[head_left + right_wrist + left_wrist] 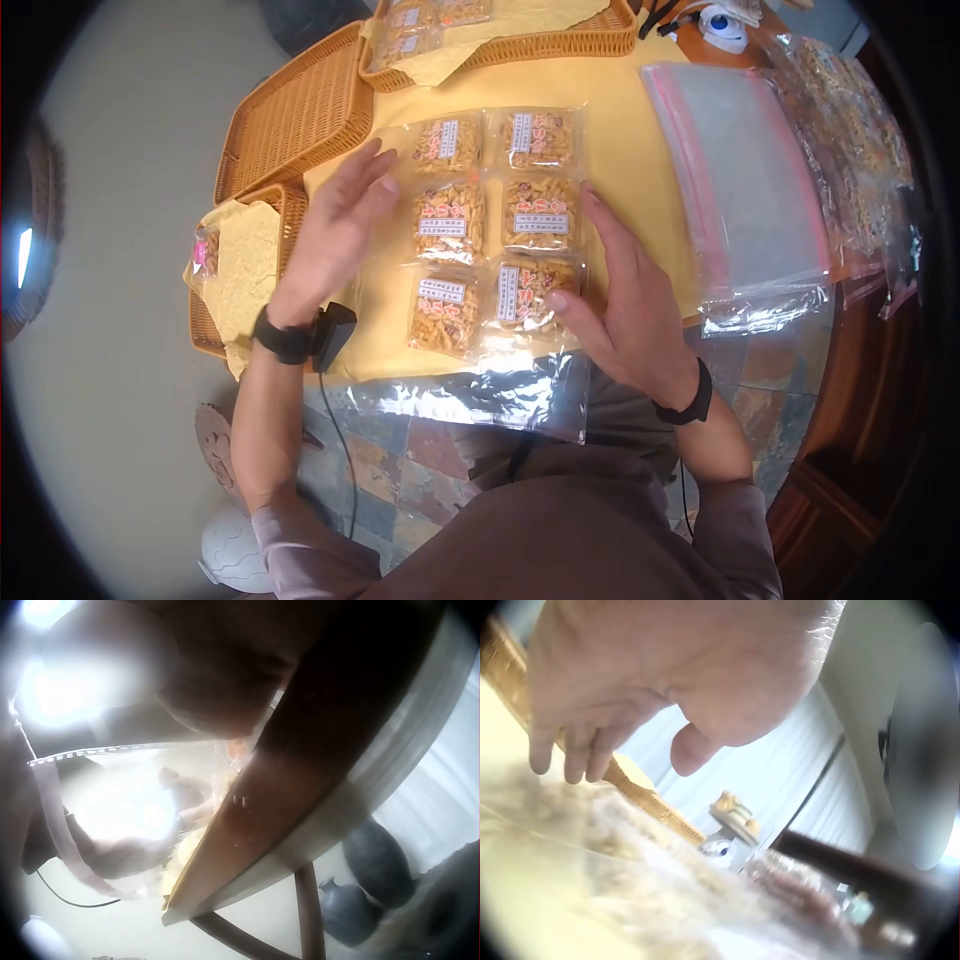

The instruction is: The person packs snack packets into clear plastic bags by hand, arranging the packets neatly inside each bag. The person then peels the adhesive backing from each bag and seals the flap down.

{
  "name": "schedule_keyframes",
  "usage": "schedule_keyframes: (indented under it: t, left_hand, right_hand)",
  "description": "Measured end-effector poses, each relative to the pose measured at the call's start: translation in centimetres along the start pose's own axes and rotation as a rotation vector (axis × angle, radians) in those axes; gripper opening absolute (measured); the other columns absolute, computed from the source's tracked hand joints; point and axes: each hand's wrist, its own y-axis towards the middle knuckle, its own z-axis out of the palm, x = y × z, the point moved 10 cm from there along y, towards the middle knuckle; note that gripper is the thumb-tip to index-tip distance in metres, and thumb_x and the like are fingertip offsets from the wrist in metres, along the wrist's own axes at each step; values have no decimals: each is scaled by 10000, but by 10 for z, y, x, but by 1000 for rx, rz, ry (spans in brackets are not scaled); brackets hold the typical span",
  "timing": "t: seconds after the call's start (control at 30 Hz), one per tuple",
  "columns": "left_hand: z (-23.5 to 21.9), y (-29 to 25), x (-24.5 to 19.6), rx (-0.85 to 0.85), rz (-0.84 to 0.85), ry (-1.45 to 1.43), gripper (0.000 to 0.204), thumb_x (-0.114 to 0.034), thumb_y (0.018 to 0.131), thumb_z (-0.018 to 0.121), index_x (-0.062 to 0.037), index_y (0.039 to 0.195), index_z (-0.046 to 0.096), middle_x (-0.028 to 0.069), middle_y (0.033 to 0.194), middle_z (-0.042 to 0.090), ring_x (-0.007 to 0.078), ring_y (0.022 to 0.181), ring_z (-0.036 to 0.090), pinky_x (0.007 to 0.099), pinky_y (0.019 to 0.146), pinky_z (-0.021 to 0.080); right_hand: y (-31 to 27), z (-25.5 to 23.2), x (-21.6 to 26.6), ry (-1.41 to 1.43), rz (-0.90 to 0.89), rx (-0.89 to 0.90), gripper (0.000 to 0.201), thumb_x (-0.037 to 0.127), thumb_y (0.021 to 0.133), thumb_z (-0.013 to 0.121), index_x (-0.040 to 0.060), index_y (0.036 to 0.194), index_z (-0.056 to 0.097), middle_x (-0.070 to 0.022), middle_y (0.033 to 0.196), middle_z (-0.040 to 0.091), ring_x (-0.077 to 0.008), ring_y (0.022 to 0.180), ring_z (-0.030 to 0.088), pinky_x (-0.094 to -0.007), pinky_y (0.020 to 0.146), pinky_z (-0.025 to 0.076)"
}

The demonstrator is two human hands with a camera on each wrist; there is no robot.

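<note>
In the head view a clear plastic bag (540,385) lies on the yellow cloth, its shiny end hanging over the table's front edge. Small snack packets (445,222) with white labels lie within it in two columns. My left hand (340,225) hovers beside the left column, fingers loosely bent, holding nothing. The right hand (635,315) is at the bag's right side, fingers extended, thumb over the lower right packet; whether it touches is hard to tell. In the left wrist view the left hand (667,667) hangs above the blurred packets with fingers apart.
Wicker baskets (295,115) stand at the left and back, some lined with yellow cloth. Flat clear bags with pink edges (745,175) lie at the right, beside a pile of filled bags (850,160). A black cable (345,450) hangs from the left wrist.
</note>
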Motion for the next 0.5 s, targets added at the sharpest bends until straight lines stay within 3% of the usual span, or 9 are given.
schedule_keyframes:
  t: [0.03, 0.1, 0.13, 0.17, 0.27, 0.37, 0.4, 0.5]
  left_hand:
    - [0, -5, 12, -6, 4, -2, 542, -236, 1055, 543, 27, 1516, 436, 184, 1534, 508, 298, 1435, 454, 421, 1197, 341]
    - [16, -16, 18, 77, 243, 470, 532, -152, 1042, 505, 37, 1529, 406, 225, 1540, 486, 337, 1443, 446, 410, 1208, 339]
    - [25, -25, 10, 48, 410, 789, 528, -114, 1022, 475, 45, 1520, 406, 248, 1540, 464, 374, 1458, 418, 482, 1215, 327]
    - [25, -26, 10, 38, 417, 787, 528, -114, 1022, 475, 45, 1520, 406, 248, 1540, 464, 374, 1458, 418, 482, 1215, 327]
    - [30, -31, 12, 33, 435, 902, 546, -91, 988, 462, 36, 1514, 394, 230, 1581, 396, 412, 1474, 370, 616, 1195, 305]
    - [32, -29, 12, 43, 374, 932, 569, -99, 977, 466, 34, 1524, 378, 232, 1590, 381, 404, 1485, 357, 633, 1191, 305]
    - [34, -24, 18, 76, 367, 926, 629, -216, 957, 481, 57, 1513, 373, 261, 1593, 353, 422, 1498, 320, 715, 1144, 316]
    - [37, -21, 19, 66, 284, 965, 666, -276, 949, 485, 54, 1516, 369, 270, 1598, 333, 432, 1500, 311, 726, 1148, 300]
  right_hand:
    - [0, 0, -1, -21, 6, 1, 792, 304, 929, 729, -78, 1505, 344, -317, 1497, 459, -474, 1348, 496, -493, 1109, 434]
    - [1, 0, 0, -47, -1, 1, 786, 306, 932, 726, -82, 1501, 348, -319, 1497, 457, -474, 1354, 490, -494, 1117, 427]
    - [2, 2, -1, -55, -3, 16, 780, 314, 937, 721, -85, 1496, 351, -321, 1499, 454, -475, 1366, 478, -495, 1131, 410]
    - [2, 3, -1, -64, -2, 30, 774, 321, 942, 715, -89, 1491, 355, -323, 1500, 451, -476, 1378, 465, -496, 1144, 393]
    - [7, 4, -3, -66, 29, 76, 759, 320, 961, 692, -101, 1490, 348, -331, 1516, 431, -475, 1404, 437, -496, 1173, 357]
    - [10, 8, -2, -86, 38, 107, 744, 310, 981, 670, -110, 1494, 334, -353, 1529, 403, -482, 1423, 412, -488, 1190, 339]
    - [12, 10, 0, -92, 34, 107, 744, 310, 981, 670, -110, 1494, 334, -353, 1529, 403, -482, 1423, 412, -488, 1190, 339]
    - [20, 11, 2, -69, 46, 91, 739, 300, 990, 659, -118, 1496, 319, -373, 1533, 382, -490, 1436, 392, -481, 1202, 326]
